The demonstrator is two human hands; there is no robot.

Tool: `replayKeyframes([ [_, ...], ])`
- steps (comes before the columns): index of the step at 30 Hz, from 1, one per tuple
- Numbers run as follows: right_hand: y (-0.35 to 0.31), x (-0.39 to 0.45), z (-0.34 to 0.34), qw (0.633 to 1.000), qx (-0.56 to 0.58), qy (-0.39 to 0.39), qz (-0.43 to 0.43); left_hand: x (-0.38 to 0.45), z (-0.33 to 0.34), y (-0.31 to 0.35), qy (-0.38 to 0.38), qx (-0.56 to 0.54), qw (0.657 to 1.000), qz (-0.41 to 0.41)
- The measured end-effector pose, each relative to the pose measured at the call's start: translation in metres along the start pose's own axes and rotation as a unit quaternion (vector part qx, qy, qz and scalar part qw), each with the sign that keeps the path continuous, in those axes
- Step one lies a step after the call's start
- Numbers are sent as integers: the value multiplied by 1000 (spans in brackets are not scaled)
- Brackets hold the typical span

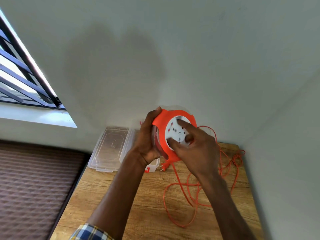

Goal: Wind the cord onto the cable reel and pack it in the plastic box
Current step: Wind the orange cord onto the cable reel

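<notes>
We've got the cable reel [161,134] up off the wooden table [107,187], held in front of the wall, its orange flange and white socket face turned toward us. Our left hand [147,141] is clamped on the reel's left edge: thumb tip over the top-left of the rim, palm against the side, other fingers wrapped round behind and out of sight. Our right hand [195,146] lies on the white face w/ fingers spread apart, index tip near the top of the disc, another fingertip at its lower-left edge, pressing on it rather than closed round anything. That hand covers the right part of the face and rim, and the image is smeared there, so we can't read the sockets clearly.

Below the reel, the orange cord [181,186] drops to the table and lies in loose loops on its right side; more loops run up behind the right hand & wrist toward the wall. The plug [163,166], two pins showing, lies just below the reel.

Left of the reel, the clear plastic box [154,165] is mostly hidden behind our left wrist; only a corner w/ a red latch shows. Its clear lid [110,148] lies flat beside it at the table's left edge.

A checked sleeve [90,232] is cut off at the bottom.
</notes>
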State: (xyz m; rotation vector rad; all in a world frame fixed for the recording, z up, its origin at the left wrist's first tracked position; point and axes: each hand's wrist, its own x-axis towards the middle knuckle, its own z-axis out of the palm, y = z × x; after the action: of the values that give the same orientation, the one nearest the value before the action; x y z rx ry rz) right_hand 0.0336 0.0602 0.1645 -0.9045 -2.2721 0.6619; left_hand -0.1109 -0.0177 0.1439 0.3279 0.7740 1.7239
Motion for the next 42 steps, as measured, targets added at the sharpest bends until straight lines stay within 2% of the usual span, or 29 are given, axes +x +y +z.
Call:
replayKeyframes([
  [2,-7,-1,8,996,14,42,76,-1,4,-3,-1,-1,1000,-1],
  [4,-8,0,11,995,-13,41,88,-2,5,-6,6,-3,1000,2],
  [7,-4,-1,7,998,-39,29,34,-3,5,-6,2,0,1000,1],
  [10,5,-1,-2,999,-11,36,-31,-2,3,-1,-15,-6,1000,-5],
  [14,22,5,-11,985,17,-72,-155,1,-2,4,-33,-33,999,-24],
  [18,24,6,-9,977,-27,-128,-166,2,-14,4,-21,-23,999,-40],
  [21,23,6,-8,974,-61,-136,-174,0,-14,2,-26,-10,998,-54],
  [25,20,3,-9,986,-55,-97,-127,-1,-10,0,-18,-6,999,-48],
  [29,5,-1,4,998,38,19,53,2,-2,-3,-27,-9,999,-41],
  [31,-1,-1,10,995,22,46,84,3,1,-6,-21,-10,999,-39],
  [35,0,-2,5,997,-28,70,29,2,3,-8,-14,-4,999,-29],
  [37,3,0,-1,996,-17,84,-9,2,3,-4,-21,6,999,-28],
  [39,9,2,-6,997,9,46,-68,4,1,0,-20,5,1000,-19],
  [42,20,6,-14,989,20,-75,-123,4,-4,2,-5,1,1000,-22],
])
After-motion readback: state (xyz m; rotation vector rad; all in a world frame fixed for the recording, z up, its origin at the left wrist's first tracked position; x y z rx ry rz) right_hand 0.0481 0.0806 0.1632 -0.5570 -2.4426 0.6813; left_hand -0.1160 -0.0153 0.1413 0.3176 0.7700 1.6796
